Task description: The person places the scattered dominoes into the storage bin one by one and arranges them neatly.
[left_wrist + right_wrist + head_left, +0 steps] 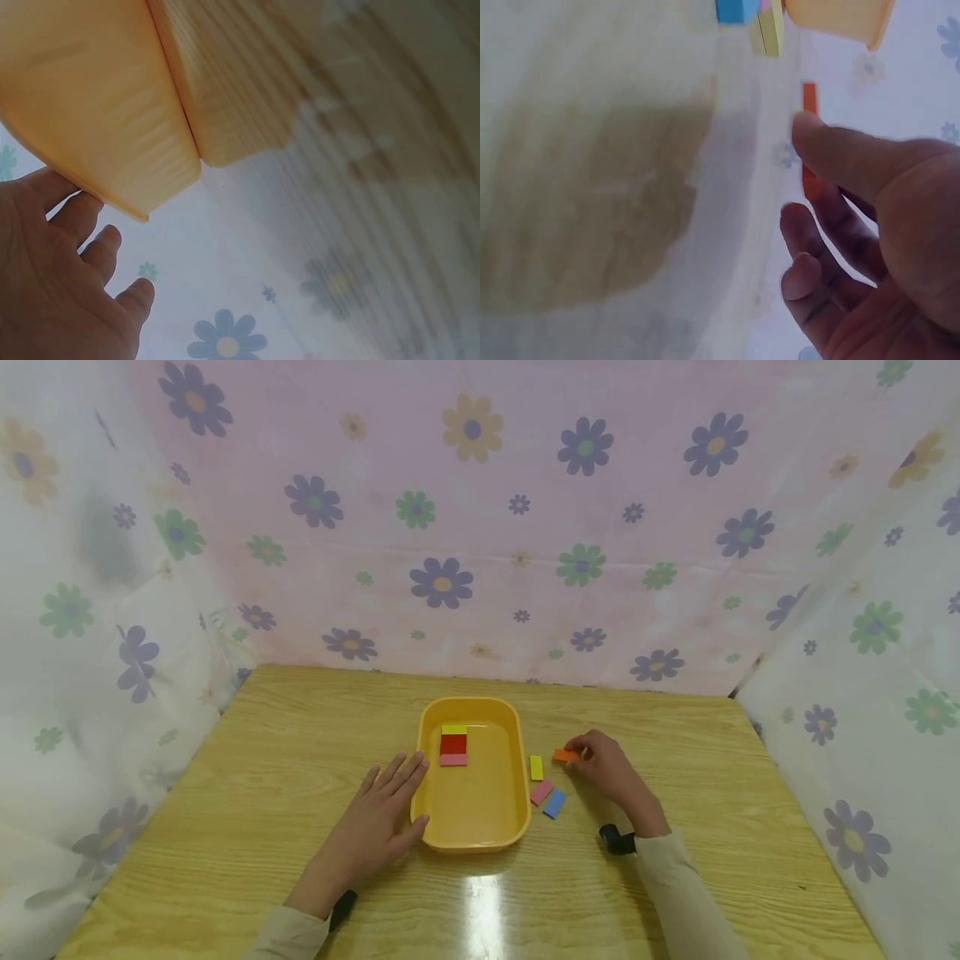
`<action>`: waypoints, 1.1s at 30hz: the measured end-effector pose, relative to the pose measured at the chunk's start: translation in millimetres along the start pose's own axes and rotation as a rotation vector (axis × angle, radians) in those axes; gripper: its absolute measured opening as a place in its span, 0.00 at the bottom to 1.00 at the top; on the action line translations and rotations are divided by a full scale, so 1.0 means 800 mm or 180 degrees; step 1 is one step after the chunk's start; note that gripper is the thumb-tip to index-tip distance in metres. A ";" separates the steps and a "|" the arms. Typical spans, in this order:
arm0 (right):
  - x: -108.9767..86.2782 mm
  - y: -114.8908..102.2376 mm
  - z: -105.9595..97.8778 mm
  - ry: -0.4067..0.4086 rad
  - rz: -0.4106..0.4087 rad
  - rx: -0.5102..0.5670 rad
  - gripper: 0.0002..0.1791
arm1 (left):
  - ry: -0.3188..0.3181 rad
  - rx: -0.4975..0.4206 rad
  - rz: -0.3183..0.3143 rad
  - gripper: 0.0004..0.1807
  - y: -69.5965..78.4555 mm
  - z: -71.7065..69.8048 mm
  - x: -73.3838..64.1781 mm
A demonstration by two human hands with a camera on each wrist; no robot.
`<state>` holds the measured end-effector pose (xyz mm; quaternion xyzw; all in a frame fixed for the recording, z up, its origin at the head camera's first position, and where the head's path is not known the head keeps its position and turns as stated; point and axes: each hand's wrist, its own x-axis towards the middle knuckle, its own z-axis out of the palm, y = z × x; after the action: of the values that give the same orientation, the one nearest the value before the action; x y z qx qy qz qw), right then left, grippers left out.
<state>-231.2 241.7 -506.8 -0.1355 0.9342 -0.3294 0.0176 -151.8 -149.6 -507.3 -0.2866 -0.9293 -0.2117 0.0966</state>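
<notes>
The left hand (367,831) rests its straight fingers on the left rim of a yellow plastic tub (480,814); in the left wrist view its fingertips touch the tub's edge. Inside, toward the back left, a yellow block (453,729), a red block (453,744) and a pink block (453,760) lie in a row. Right of the tub, the right hand (611,768) pinches an orange block (809,97) between thumb and fingers. Whether that block is lifted off the table I cannot tell.
Between the tub and the right hand lie another yellow block (536,768), another pink block (542,792) and a blue block (555,803). Everything stands on a wood-grain table (322,718). Flowered curtains (480,527) enclose its back and sides.
</notes>
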 end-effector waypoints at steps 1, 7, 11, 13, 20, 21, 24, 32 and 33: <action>-0.002 -0.001 0.001 0.0060 0.0016 0.0014 0.12 | -0.0009 0.0003 -0.0003 0.40 0.000 0.000 0.000; -0.014 -0.006 0.010 0.0397 -0.0037 0.0071 0.13 | -0.0005 0.0003 0.0005 0.40 -0.003 0.003 0.000; -0.020 -0.010 0.017 0.0588 -0.0096 0.0174 0.14 | 0.0004 -0.0005 0.0000 0.40 -0.004 0.004 -0.002; -0.021 -0.012 0.020 0.0682 -0.0086 0.0269 0.14 | 0.0006 0.0001 -0.0007 0.40 -0.004 0.005 -0.003; -0.027 -0.019 0.033 0.1058 0.0010 0.0751 0.14 | -0.0023 0.0010 -0.0024 0.40 -0.003 0.006 -0.004; -0.028 -0.021 0.035 0.1105 0.0040 0.0841 0.14 | -0.0044 0.0012 -0.0036 0.40 -0.003 0.006 -0.004; -0.029 -0.025 0.038 0.1210 0.0125 0.1076 0.14 | -0.0105 -0.0009 -0.0083 0.40 -0.003 0.005 -0.004; -0.035 -0.039 0.042 0.1220 0.0151 0.1351 0.14 | -0.0098 -0.0047 -0.0096 0.40 -0.003 0.007 -0.005; -0.036 -0.040 0.042 0.1205 0.0148 0.1363 0.14 | -0.0098 -0.0052 -0.0095 0.40 -0.002 0.007 -0.005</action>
<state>-192.0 204.8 -515.2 -0.0433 0.8329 -0.5382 -0.1213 -150.2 -150.5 -513.8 -0.2767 -0.9331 -0.2162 0.0769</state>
